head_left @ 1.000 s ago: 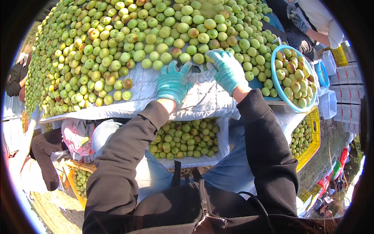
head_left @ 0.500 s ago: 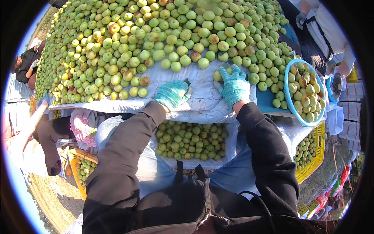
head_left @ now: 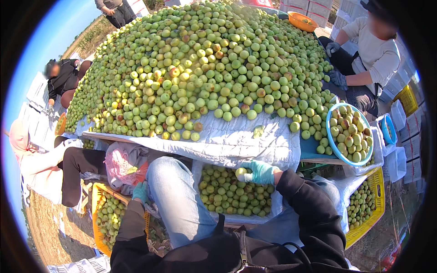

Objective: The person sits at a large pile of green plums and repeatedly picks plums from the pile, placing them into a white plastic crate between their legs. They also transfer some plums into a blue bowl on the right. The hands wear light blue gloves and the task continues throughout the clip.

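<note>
A heap of small round green fruit with brown blushes, like jujubes [head_left: 191,68], covers the table in front of me. My right hand [head_left: 261,173], in a teal glove, is closed at the table's front edge with a green jujube [head_left: 241,172] at its fingertips. Below it, a lined box [head_left: 276,200] of the same fruit stands between my knees. Down at the left, beside my knee, my left hand [head_left: 140,191] hangs above the inner edge of a yellow crate [head_left: 97,200] holding fruit. Its fingers are too small and partly hidden to read.
A white quilted cloth [head_left: 227,145] lies along the table's front, with a leaf [head_left: 258,132] on it. At right stand a blue-rimmed basket [head_left: 331,136] of browner fruit and a yellow crate [head_left: 380,195]. Co-workers sit left and right; pink cloth [head_left: 119,164] hangs near my left knee.
Both hands have left the cloth: the left dropped to the left-hand crate, the right drew back over the box with a jujube. The view has tilted up, showing more of the far side.
</note>
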`<state>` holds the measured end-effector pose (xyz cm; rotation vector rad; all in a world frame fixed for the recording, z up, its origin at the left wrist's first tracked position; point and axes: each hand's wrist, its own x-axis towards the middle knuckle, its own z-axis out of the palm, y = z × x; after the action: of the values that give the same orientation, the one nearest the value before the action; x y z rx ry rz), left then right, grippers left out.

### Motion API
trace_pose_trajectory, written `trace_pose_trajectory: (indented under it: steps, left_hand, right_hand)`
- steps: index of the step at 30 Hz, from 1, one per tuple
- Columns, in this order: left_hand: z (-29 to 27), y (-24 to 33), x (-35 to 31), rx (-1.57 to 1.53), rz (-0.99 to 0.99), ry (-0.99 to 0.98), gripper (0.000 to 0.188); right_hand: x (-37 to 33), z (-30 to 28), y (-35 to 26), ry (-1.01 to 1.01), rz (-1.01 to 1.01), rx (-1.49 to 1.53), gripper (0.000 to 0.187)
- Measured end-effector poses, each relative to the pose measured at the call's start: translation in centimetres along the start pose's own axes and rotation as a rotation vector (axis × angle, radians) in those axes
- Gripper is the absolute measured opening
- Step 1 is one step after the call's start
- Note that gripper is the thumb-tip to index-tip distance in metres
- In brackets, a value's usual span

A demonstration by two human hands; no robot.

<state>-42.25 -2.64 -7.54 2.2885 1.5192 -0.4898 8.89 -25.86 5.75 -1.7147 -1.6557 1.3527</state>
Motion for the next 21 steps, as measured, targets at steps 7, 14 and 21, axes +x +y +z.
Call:
trace_pose_trajectory:
  steps: [7,14,21]
  left_hand:
    - [-8.0,9.5,5.6,-0.371,0.351,0.819,0.039]
    - [-20.1,37.3,16.8,-0.349,0.368,0.49,0.066]
    - [-15.6,45.7,22.6,-0.197,0.423,0.86,0.019]
  right_hand:
    - [-1.4,-0.9,-2.6,-0.012,-0.031,-0.076,0.048]
    - [3.1,-3.4,-1.5,0.229,-0.014,-0.204,0.038]
    - [3.0,-4.7,1.5,0.216,-0.078,-0.262,0.035]
